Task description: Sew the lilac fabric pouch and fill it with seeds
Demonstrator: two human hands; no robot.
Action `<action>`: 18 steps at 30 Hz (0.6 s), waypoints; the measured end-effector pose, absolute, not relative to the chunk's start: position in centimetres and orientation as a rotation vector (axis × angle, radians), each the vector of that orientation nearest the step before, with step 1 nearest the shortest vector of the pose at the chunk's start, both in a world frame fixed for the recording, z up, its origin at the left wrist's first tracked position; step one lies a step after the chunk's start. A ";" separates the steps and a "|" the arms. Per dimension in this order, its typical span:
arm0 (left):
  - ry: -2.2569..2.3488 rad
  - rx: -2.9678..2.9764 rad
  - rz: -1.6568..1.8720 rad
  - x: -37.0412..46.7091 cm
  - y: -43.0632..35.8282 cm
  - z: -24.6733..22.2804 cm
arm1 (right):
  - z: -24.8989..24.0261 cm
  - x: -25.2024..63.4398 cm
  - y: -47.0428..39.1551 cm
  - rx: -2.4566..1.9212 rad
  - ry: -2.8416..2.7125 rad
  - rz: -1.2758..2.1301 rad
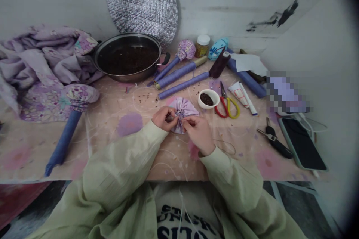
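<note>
A round piece of gathered purple fabric [188, 107] lies on the table in front of me, its puckered folds drawn toward the middle. My left hand [166, 118] pinches the gathers from the left side. From the right, my right hand [198, 131] has thumb and finger pressed together at the fabric's centre; whether a needle or thread is between them is too small to see. Just beyond the right hand stands a small white bowl [213, 97] of dark grains. Scissors [228, 106] with red and yellow handles lie beside the bowl.
A large pan [98, 61] with dark contents stands at the back left, near crumpled floral cloth [42, 97]. Fabric-headed sticks [66, 138], a dark thread cone [218, 65], a jar [202, 46], glue tube [241, 95], keys [275, 140] and a phone [303, 143] surround the work area.
</note>
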State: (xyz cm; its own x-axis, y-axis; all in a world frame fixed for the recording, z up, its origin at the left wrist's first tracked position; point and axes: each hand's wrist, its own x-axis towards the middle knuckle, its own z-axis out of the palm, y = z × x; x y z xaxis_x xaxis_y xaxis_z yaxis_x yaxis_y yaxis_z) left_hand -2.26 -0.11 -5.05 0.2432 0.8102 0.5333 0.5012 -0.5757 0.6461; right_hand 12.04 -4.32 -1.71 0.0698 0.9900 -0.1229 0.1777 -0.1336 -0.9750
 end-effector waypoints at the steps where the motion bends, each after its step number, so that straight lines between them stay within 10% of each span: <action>1: 1.208 2.174 1.257 -2.2 -0.1 -5.0 | -1.8 11.9 -4.3 -1.466 -1.224 1.166; 18: 1.161 2.224 1.275 -2.4 0.0 -4.7 | -2.5 10.7 -4.6 -1.414 -1.096 1.131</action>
